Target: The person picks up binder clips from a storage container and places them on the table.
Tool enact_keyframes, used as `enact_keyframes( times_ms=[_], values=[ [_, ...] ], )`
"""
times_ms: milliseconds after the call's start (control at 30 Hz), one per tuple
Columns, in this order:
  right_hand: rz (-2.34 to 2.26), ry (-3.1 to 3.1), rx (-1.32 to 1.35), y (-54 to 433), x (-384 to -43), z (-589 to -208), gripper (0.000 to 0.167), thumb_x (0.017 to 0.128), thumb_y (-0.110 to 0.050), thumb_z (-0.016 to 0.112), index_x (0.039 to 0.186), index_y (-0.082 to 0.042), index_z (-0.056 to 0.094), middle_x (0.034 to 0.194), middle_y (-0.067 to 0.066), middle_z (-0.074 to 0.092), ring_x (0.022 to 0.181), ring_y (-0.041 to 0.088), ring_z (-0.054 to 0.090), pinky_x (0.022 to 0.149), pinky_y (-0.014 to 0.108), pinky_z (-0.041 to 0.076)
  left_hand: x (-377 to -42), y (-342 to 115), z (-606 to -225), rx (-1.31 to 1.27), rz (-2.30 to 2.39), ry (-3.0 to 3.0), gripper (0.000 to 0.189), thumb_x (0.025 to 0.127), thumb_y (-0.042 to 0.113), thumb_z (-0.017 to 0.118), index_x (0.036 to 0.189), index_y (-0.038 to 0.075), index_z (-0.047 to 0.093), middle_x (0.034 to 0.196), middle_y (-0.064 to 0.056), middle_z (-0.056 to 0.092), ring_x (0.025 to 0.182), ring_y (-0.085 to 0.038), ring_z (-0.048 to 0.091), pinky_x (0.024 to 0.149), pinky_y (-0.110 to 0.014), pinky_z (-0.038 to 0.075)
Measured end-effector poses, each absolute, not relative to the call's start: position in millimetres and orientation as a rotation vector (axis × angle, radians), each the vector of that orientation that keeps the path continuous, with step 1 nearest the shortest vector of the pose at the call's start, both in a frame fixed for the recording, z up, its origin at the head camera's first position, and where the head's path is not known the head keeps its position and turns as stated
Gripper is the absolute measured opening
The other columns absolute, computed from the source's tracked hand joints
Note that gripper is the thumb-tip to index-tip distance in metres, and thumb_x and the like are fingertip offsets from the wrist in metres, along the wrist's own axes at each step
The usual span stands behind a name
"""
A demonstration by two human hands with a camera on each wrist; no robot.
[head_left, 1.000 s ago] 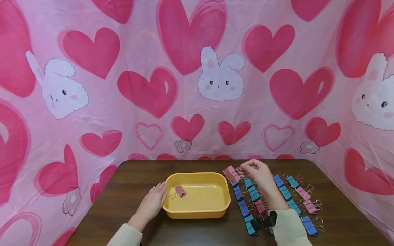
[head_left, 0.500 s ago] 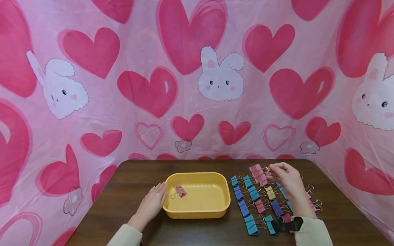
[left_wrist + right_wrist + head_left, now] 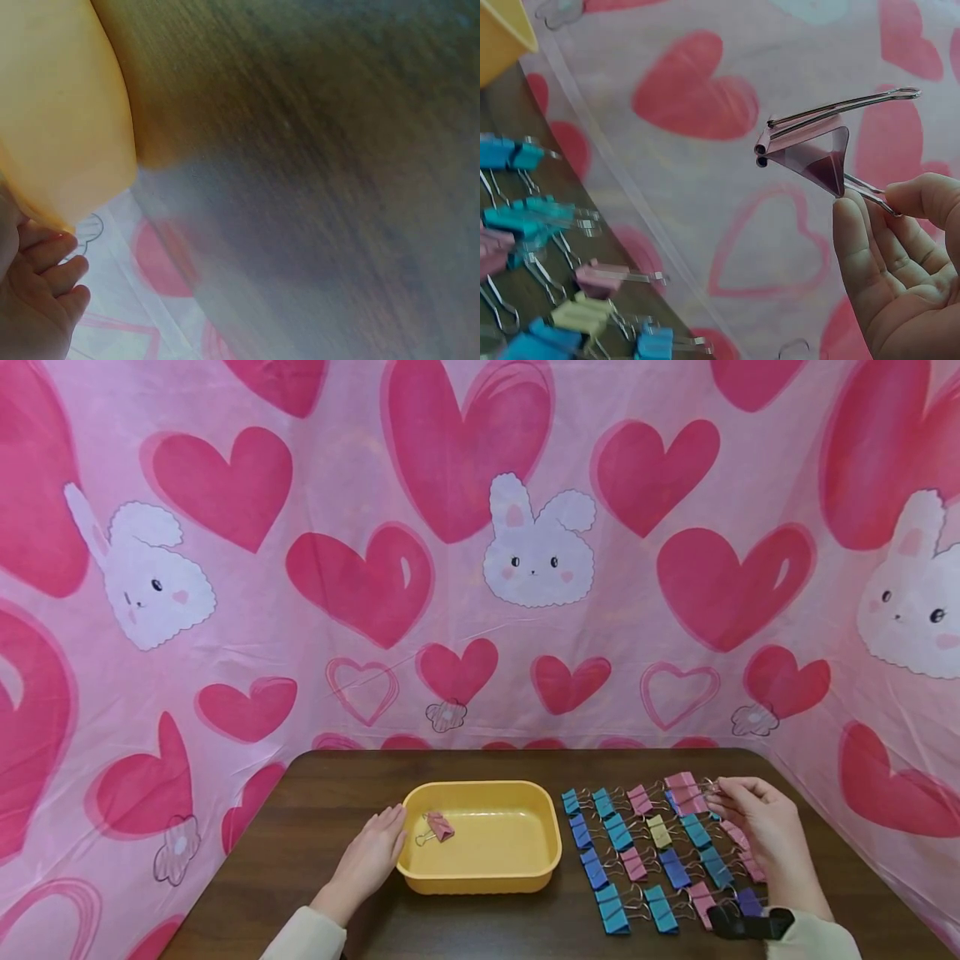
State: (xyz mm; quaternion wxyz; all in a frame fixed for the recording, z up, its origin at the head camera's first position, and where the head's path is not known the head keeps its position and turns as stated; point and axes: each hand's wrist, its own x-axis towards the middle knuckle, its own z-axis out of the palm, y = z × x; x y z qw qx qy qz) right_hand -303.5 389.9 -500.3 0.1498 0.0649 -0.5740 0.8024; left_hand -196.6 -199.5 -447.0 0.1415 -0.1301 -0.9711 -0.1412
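My right hand [image 3: 768,831] pinches a pink binder clip [image 3: 684,792] by one wire handle, holding it over the back of the rows of clips at the right. The right wrist view shows this clip's hollow triangular end [image 3: 810,154], its second handle sticking out on top. Thumb and fingertips meet on the lower handle. At the left, my left hand [image 3: 369,853] rests with fairly straight fingers against the end of a yellow tray [image 3: 480,885]; its fingertips show at the rim in the left wrist view. Another pink binder clip [image 3: 441,827] lies inside the tray at its left.
Several teal, blue, pink and yellow binder clips, such as a yellow one [image 3: 659,831] and a teal one [image 3: 613,908], lie in rows on the dark wooden table [image 3: 300,810]. My right forearm covers some of them. A pink curtain [image 3: 615,610] with hearts and rabbits hangs behind.
My right hand has carried the pink binder clip rightward across the back of the rows, uncovering clips in the middle. The left hand and tray have stayed put.
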Motion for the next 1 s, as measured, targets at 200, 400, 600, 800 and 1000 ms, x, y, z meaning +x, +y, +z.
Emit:
enact_keyframes(
  times_ms=[200,400,600,800,1000],
  values=[
    [2.332,-1.583,0.085,406.9,-284.0,-498.0,0.021,0.087,-0.010,0.064,0.103,0.002,0.064,0.089,0.010,0.069,0.076,0.023,0.068,0.066,0.037,0.053,-195.9,-199.7,-446.9,-0.376,-0.407,-2.799,0.040,0.090,0.015,0.057,0.123,-0.008,0.054,0.128,-0.021,0.051,0.120,-0.036,0.045,0.102,-0.047,0.031],
    [2.379,-1.483,0.107,423.6,-263.1,-501.2,0.011,0.089,-0.003,0.059,0.096,0.000,0.067,0.085,0.010,0.069,0.074,0.022,0.068,0.064,0.033,0.054,-196.0,-199.7,-446.7,-0.373,-0.404,-2.798,0.040,0.090,0.015,0.058,0.123,-0.008,0.054,0.128,-0.021,0.051,0.120,-0.036,0.045,0.102,-0.047,0.032],
    [2.407,-1.481,0.097,447.5,-242.7,-508.9,0.017,0.092,-0.001,0.053,0.095,-0.003,0.069,0.086,0.009,0.070,0.074,0.020,0.068,0.064,0.032,0.055,-196.2,-200.4,-447.4,-0.371,-0.404,-2.798,0.039,0.090,0.015,0.057,0.122,-0.008,0.055,0.127,-0.022,0.051,0.120,-0.036,0.045,0.102,-0.047,0.031],
    [2.399,-1.511,0.006,462.1,-221.4,-508.0,0.016,0.091,-0.003,0.055,0.090,-0.005,0.071,0.082,0.006,0.069,0.072,0.018,0.068,0.062,0.031,0.055,-195.4,-201.2,-447.3,-0.360,-0.410,-2.794,0.040,0.090,0.015,0.058,0.123,-0.008,0.055,0.127,-0.021,0.051,0.120,-0.035,0.045,0.102,-0.047,0.031],
    [2.390,-1.625,-0.098,451.4,-189.7,-488.4,0.019,0.089,-0.006,0.059,0.078,-0.013,0.073,0.076,0.002,0.068,0.068,0.013,0.067,0.059,0.027,0.055,-194.6,-201.6,-446.8,-0.360,-0.409,-2.797,0.040,0.090,0.014,0.058,0.122,-0.008,0.054,0.127,-0.021,0.051,0.120,-0.035,0.045,0.103,-0.046,0.031]
  ],
)
